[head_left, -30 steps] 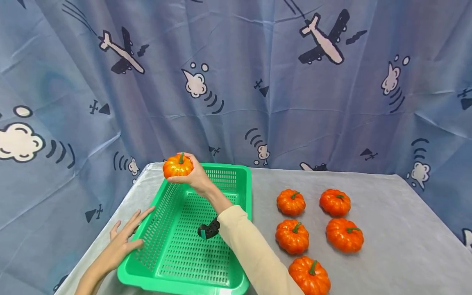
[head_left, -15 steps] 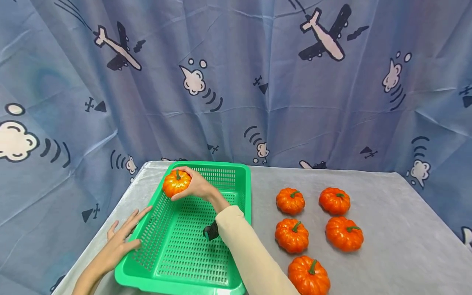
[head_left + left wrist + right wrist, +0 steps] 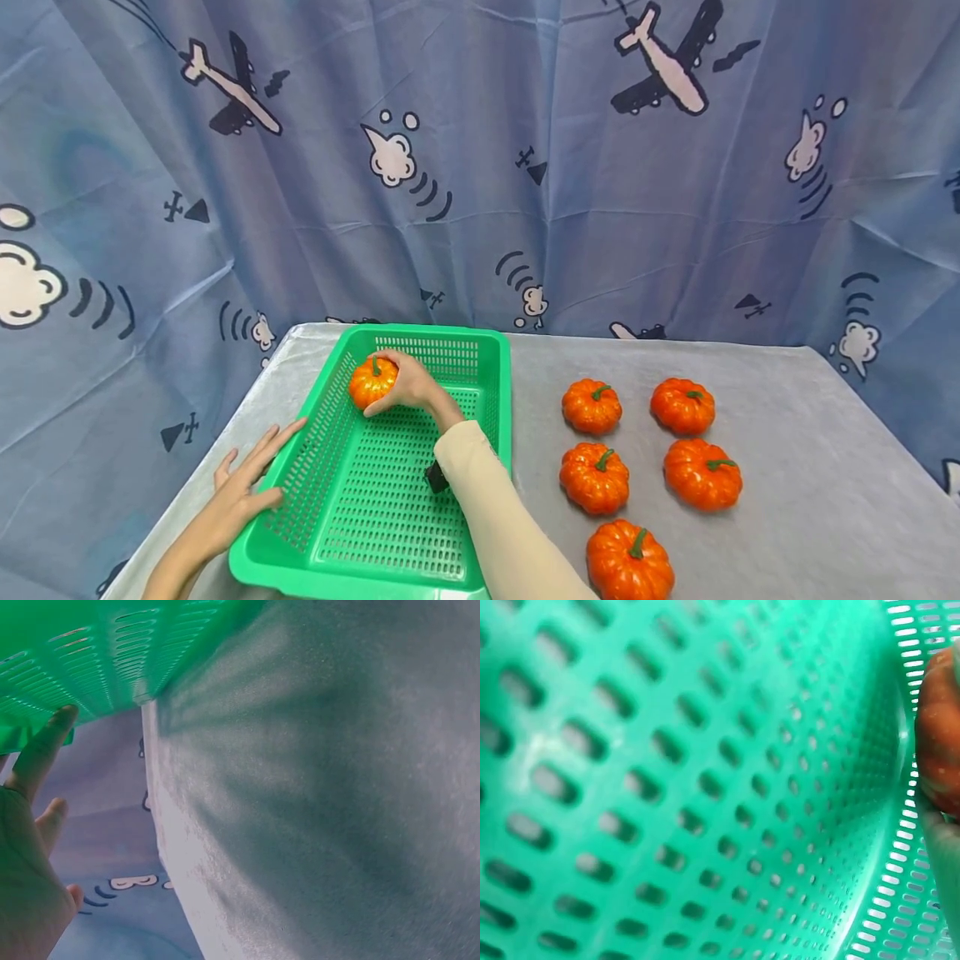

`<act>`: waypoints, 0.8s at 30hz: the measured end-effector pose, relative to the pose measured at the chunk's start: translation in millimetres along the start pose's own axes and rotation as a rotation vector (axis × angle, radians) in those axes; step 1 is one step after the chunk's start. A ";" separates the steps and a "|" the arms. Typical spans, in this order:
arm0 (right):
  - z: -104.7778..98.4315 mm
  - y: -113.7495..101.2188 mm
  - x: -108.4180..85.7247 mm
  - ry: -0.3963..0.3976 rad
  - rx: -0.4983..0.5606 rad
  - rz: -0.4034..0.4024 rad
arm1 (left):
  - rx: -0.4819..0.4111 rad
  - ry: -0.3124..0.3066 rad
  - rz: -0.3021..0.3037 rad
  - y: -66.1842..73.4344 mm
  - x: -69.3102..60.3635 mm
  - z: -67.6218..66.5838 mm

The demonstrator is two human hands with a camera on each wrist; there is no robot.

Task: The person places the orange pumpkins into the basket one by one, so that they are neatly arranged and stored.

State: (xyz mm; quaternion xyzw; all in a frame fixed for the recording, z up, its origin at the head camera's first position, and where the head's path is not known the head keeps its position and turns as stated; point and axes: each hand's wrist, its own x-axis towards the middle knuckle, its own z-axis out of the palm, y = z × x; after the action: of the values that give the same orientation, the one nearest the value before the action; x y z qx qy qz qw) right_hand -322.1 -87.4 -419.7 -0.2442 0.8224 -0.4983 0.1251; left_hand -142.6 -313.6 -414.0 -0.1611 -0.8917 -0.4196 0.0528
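Note:
My right hand (image 3: 411,385) grips a small orange pumpkin (image 3: 369,384) by its right side, inside the far left corner of the green basket (image 3: 367,587). In the right wrist view the pumpkin (image 3: 939,731) shows at the right edge, beside the slotted basket wall (image 3: 652,780). Fingers spread, my left hand (image 3: 234,502) rests against the basket's left rim. The left wrist view has the left hand (image 3: 30,862) with one fingertip touching the basket (image 3: 97,660). Whether the pumpkin touches the basket floor, I cannot tell.
Several orange pumpkins stand on the grey tabletop (image 3: 795,467) right of the basket, among them a near one (image 3: 628,562) and a far one (image 3: 682,406). Behind the table hangs a blue curtain (image 3: 480,167) with printed planes and clouds.
My right hand has carried the pumpkin from above the basket's far left rim down and slightly right into the basket. The left hand has stayed at the left rim.

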 end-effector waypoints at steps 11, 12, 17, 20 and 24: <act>1.2 2.6 0.4 0.005 -0.169 0.026 | 0.003 0.008 0.008 0.7 0.3 0.3; 1.6 3.0 0.8 0.008 -0.194 0.021 | 0.004 0.008 0.009 1.1 0.4 0.1; 4.2 3.6 1.9 0.015 -0.328 -0.008 | 0.005 0.003 0.010 1.6 0.2 -0.8; 5.8 2.4 1.2 0.027 -0.392 -0.023 | 0.009 0.000 0.007 0.9 -0.3 -1.0; 6.6 1.9 -0.5 0.034 -0.438 -0.020 | 0.025 0.003 -0.001 0.9 0.7 -0.5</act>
State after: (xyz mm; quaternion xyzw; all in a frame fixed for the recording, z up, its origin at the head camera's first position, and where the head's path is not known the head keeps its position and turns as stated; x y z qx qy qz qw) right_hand -319.2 -91.4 -424.5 -0.2653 0.9106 -0.3129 0.0499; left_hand -143.0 -313.2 -412.9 -0.1592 -0.8970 -0.4086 0.0558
